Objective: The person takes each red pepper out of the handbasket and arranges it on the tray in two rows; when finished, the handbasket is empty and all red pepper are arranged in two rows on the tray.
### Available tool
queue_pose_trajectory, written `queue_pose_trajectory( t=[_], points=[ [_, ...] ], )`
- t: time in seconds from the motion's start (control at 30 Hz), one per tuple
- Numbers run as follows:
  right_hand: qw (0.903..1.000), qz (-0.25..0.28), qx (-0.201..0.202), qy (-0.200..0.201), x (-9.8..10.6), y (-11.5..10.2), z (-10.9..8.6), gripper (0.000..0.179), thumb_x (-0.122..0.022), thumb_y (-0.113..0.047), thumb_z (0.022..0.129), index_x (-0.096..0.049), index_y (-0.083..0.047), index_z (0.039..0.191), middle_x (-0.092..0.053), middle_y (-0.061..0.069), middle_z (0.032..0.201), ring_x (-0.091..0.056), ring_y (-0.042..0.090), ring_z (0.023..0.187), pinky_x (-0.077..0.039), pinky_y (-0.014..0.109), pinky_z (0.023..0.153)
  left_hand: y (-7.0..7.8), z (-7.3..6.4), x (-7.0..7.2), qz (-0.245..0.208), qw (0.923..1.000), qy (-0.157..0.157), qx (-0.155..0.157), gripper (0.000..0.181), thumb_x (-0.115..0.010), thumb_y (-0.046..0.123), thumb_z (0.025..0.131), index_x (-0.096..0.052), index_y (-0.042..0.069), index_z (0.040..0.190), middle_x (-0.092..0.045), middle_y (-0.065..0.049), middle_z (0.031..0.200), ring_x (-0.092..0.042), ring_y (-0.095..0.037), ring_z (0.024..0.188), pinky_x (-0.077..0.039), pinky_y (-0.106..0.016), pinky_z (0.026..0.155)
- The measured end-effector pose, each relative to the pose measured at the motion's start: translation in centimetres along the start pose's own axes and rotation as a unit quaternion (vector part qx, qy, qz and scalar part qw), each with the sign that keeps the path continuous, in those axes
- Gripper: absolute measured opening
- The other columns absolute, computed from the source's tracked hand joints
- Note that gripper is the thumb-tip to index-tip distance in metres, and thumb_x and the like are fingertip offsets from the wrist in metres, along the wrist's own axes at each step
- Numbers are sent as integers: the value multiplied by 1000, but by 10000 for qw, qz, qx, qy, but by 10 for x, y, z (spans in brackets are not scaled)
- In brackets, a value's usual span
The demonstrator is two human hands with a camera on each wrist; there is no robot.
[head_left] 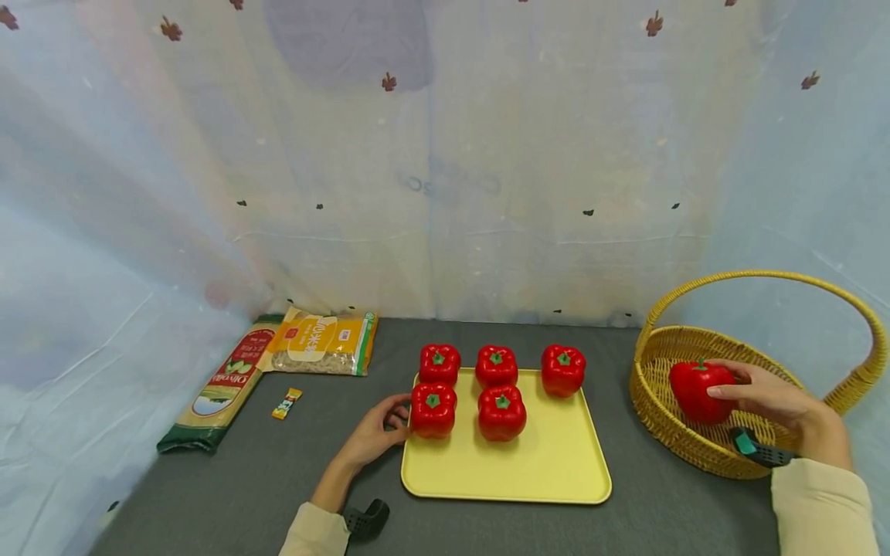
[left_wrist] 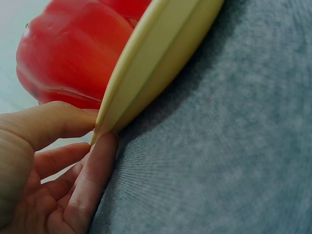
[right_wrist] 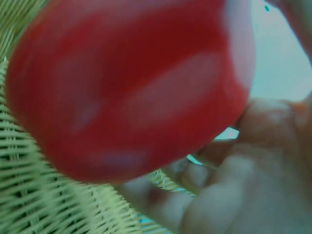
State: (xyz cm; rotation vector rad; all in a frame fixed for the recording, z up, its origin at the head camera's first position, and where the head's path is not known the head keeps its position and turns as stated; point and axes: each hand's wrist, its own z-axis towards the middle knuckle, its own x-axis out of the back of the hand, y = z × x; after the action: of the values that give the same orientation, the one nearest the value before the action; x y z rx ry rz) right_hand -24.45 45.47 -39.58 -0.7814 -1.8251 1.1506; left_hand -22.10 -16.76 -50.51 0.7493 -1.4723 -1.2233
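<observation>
Over the wicker basket (head_left: 657,386) at the right, my right hand (head_left: 772,398) grips a red bell pepper (head_left: 698,394) by its side, its green stem upward. The right wrist view has that pepper (right_wrist: 131,92) close up, with curled fingers (right_wrist: 219,195) against it and woven wicker below. My left hand (head_left: 375,432) is at the left edge of the yellow tray (head_left: 514,479). In the left wrist view its thumb and fingers pinch the tray's rim (left_wrist: 141,73). Several red bell peppers (head_left: 502,415) stand on the tray, stems up, in two rows.
Left of the tray lie a bag of grain (head_left: 320,344), a long green and tan bag (head_left: 222,386) and a small yellow and green packet (head_left: 287,403) on the grey tabletop (head_left: 278,494). The basket's tall handle (head_left: 758,274) arches above it. A pale curtain (head_left: 487,154) hangs behind.
</observation>
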Motion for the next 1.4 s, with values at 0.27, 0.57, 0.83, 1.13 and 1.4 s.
queue_pose_trajectory(
  t=[0.27,0.57,0.83,1.13,1.4],
  points=[
    [9953,-594,330,687,-20,-26,2,53,-55,-14,91,-26,-3,133,-49,-2,113,-57,8,97,-51,40,77,0,0,0,-18,10000,-16,-7,56,-65,2,82,-44,0,134,-53,-13,101,-53,-20,81,-50,-27,65],
    [9889,-876,992,668,-54,-50,6,46,-59,-6,87,-35,-12,126,-53,-10,111,-56,7,96,-53,36,73,0,0,0,-42,10000,-1,-18,56,-65,1,81,-44,0,133,-53,-12,101,-53,-19,81,-49,-27,65],
    [9759,-1342,1427,958,-91,-66,12,57,-66,-6,82,-32,-4,128,-48,-2,115,-52,3,97,-52,31,71,1,0,0,-21,10000,36,37,57,-66,1,81,-44,0,133,-53,-13,101,-53,-20,81,-49,-26,65],
    [9679,-1565,1436,1341,-131,-63,29,68,-74,-13,79,-33,-6,133,-41,17,124,-51,14,101,-52,31,70,0,1,-1,-124,9999,31,38,57,-66,-1,80,-44,-1,133,-53,-14,101,-52,-19,80,-49,-26,64],
    [9509,-1856,1522,1954,-167,-51,43,72,-81,-21,72,-39,-5,128,-46,12,119,-50,17,98,-50,26,72,22,-7,-1,-10,10000,-64,-73,54,-62,-5,82,-41,-9,132,-53,-21,103,-52,-21,81,-47,-25,64]
  ],
)
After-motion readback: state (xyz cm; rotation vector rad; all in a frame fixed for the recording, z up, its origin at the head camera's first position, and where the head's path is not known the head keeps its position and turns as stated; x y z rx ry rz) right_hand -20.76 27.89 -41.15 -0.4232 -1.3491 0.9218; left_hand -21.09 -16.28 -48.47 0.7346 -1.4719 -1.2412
